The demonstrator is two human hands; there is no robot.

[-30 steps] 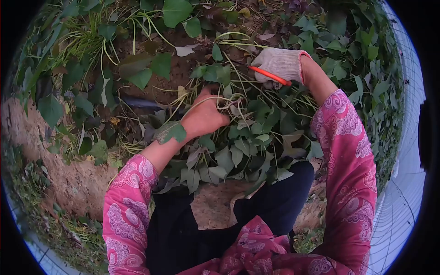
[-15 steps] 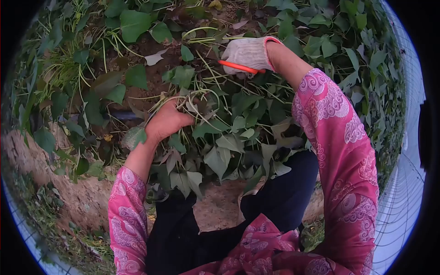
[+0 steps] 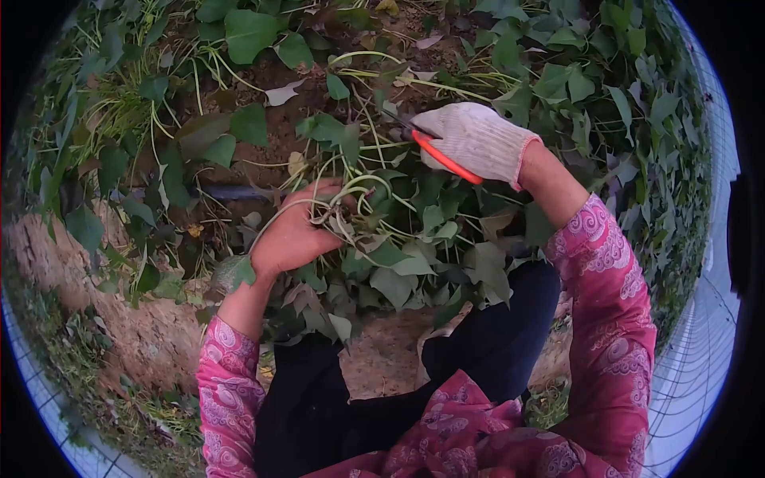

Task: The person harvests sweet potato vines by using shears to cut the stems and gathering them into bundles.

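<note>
Fingers on the bare left hand [image 3: 293,237] look curled round a clump of pale stems [image 3: 370,182], tips buried so can't tell how tight. Gloved right hand [image 3: 478,143] is closed on an orange-handled cutter [image 3: 450,159]; can't really make out if its blades are apart.

Key bit is the angle: the cutter slants from low right up to the left, and the clump sits left of the gloved fingers and a touch nearer the body, so the tip kinda aims past the far side. Left hand's the closer one, right in there, stems arching off to its right.

Versus half a second ago, the glove's backed off right and bodyward, handle tipped steeper. Left hand's still in the stems.
</note>
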